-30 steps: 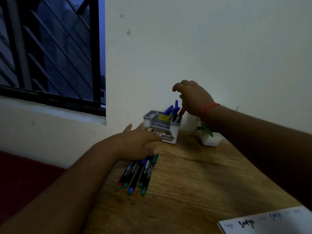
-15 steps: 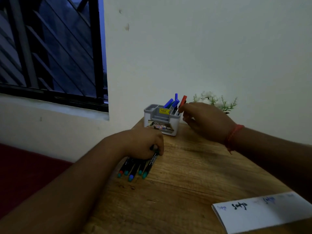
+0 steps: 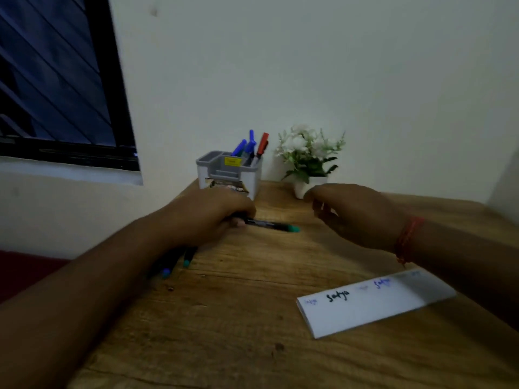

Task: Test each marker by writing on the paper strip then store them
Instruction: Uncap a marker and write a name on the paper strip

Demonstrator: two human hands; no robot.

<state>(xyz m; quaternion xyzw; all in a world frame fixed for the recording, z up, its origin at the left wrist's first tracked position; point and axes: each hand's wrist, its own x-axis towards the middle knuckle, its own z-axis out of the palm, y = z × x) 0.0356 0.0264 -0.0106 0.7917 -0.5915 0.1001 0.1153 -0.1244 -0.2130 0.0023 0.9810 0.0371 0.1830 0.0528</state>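
Wooden tabletop (image 3: 238, 318) against a pale wall. Left hand (image 3: 207, 217) curled around a green-capped marker (image 3: 271, 225) lying flat, cap pointing right; more markers (image 3: 175, 262) beneath the left wrist. Right hand (image 3: 354, 214) hovering nearby, fingers loosely bent, holding nothing. White paper strip (image 3: 373, 303) with scribbled words at near right. Grey organizer (image 3: 229, 174) with blue and red markers at back, beside a potted white-flowered plant (image 3: 309, 158).
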